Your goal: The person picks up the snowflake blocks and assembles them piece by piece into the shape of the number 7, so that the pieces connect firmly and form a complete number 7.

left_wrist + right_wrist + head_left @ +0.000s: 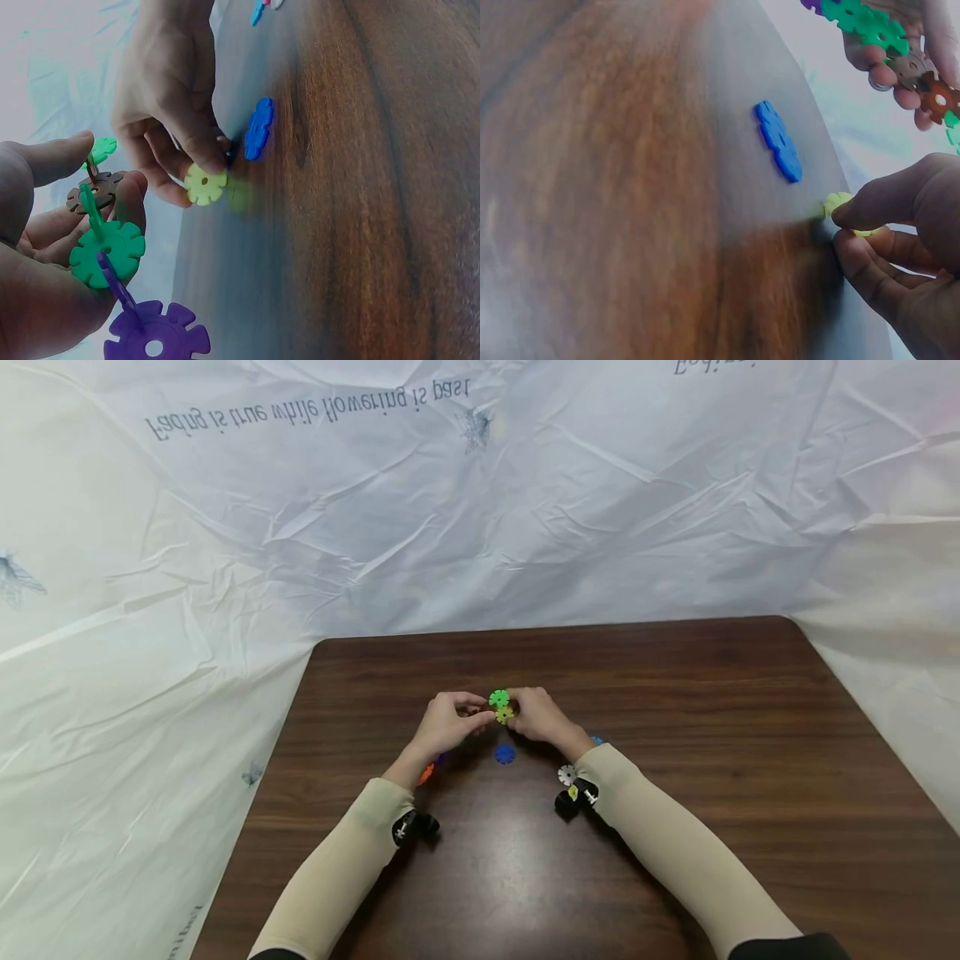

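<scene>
My left hand [444,724] holds a chain of slotted, flower-shaped plastic discs. In the left wrist view the chain shows a brown disc [96,192], a green disc [109,253] and a purple disc [156,335], linked by their slots. A bright green disc [499,697] stands out past the left fingertips. Between thumb and fingers, my right hand [542,716] pinches a single yellow disc [205,184]. The two hands are close together, and the yellow disc is apart from the chain in the left wrist view. Just nearer to me, a blue disc [505,754] lies flat.
On the dark wooden table [675,693], a white disc [567,774] and a light blue disc [597,740] show beside the right wrist. An orange disc [427,773] shows by the left wrist. Pale printed sheeting [480,527] hangs behind the table's far edge.
</scene>
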A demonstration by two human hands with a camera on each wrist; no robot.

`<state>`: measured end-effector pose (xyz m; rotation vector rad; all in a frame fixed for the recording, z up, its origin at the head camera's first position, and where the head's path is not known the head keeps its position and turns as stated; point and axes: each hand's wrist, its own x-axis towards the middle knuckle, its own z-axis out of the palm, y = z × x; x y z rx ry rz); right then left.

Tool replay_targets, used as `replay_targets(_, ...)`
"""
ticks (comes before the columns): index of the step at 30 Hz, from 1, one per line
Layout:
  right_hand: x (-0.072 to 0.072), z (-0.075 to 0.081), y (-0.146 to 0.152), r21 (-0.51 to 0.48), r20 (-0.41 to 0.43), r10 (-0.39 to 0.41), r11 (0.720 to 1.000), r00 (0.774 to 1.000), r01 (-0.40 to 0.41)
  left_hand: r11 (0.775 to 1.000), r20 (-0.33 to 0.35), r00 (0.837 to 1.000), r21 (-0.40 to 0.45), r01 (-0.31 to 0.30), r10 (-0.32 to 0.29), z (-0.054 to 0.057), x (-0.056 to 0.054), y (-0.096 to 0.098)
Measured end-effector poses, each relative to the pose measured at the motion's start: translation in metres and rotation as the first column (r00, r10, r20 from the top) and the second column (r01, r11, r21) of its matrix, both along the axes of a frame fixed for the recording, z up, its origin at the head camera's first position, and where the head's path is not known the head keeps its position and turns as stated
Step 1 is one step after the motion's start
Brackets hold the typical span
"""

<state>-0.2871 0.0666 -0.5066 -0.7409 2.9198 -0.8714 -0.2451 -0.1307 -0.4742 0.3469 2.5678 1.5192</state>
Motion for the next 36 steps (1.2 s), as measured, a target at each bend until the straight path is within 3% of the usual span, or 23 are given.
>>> replay_targets(9, -0.002, 0.002, 0.017, -0.036, 0.002, -0.007, 0.999, 1.0, 0.007, 1.0, -0.004, 1.0, -0.019, 0.003, -0.003, 0.0, 0.001, 0.002)
replay_targets(15, 0.0, 0.004, 0.034, -0.114, 0.082, -0.058, 0.991, 0.995, 0.067, 0.999, -0.001, 1.0, -0.043, 0.006, -0.006, 0.001, 0.003, 0.004)
replay_targets(22, 0.004, 0.012, 0.057, -0.206, 0.128, -0.112, 0.969, 0.985, 0.137, 0.999, -0.007, 1.0, -0.047, 0.021, -0.021, -0.001, 0.002, 0.008)
replay_targets(36, 0.018, 0.031, 0.068, -0.378, 0.13, -0.097, 0.915, 0.987, 0.14, 0.995, -0.054, 0.998, -0.099, 0.023, -0.029, 0.004, 0.006, 0.021)
